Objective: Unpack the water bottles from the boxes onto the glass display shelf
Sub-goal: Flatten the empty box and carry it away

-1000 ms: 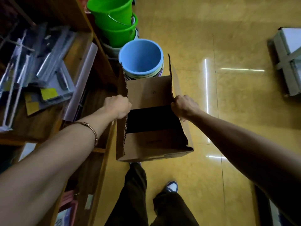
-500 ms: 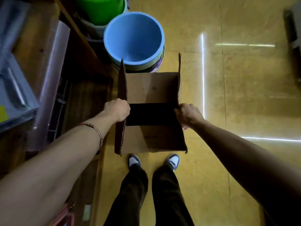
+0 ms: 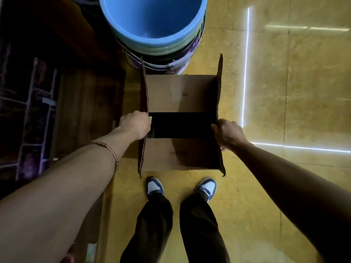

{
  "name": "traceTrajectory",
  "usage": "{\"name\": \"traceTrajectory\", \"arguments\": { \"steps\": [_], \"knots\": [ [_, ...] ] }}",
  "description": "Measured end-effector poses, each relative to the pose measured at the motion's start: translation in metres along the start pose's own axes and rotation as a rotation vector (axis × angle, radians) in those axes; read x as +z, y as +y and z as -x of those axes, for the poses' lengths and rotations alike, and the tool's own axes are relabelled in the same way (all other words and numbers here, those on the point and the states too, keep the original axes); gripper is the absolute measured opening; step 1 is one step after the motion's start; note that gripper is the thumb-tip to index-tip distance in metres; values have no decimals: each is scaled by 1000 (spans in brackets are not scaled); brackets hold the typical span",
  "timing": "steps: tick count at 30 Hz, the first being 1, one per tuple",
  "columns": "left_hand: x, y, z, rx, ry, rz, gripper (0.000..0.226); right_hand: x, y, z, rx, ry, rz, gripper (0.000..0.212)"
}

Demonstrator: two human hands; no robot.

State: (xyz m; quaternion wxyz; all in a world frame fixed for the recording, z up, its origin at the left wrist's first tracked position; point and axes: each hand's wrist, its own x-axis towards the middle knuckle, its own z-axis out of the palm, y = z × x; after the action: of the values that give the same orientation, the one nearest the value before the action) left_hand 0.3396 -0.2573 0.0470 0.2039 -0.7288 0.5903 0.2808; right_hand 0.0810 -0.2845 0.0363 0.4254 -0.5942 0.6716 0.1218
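Note:
A brown cardboard box (image 3: 180, 92) is held in front of me above the yellow floor, its top flaps open. My left hand (image 3: 135, 125) grips the left side wall of the box. On the opposite side, my right hand (image 3: 227, 132) grips the right wall. The inside of the box is a dark gap between the two inner flaps; I cannot tell what is in it. No water bottles and no glass display shelf are in view.
A stack of buckets with a blue bucket (image 3: 152, 21) on top stands just beyond the box. A dark wooden shelf unit (image 3: 62, 103) runs along the left. My two feet in blue-white shoes (image 3: 154, 186) stand under the box. Yellow tiled floor (image 3: 284, 92) lies to the right.
The view has tilted down and the box, held by both hands, has come lower and level, close to the blue bucket. The green buckets and the shelf's top have left the view.

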Motion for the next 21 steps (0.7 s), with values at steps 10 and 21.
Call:
{"name": "traceTrajectory", "arguments": {
  "steps": [10, 21],
  "knots": [
    [78, 6, -40, 41, 116, 126, 40, 68, 33, -44, -6, -54, -83, 31],
    [92, 23, -33, 63, 31, 149, 57, 79, 16, -44, -32, 32, 188, 40]
  ]
}}
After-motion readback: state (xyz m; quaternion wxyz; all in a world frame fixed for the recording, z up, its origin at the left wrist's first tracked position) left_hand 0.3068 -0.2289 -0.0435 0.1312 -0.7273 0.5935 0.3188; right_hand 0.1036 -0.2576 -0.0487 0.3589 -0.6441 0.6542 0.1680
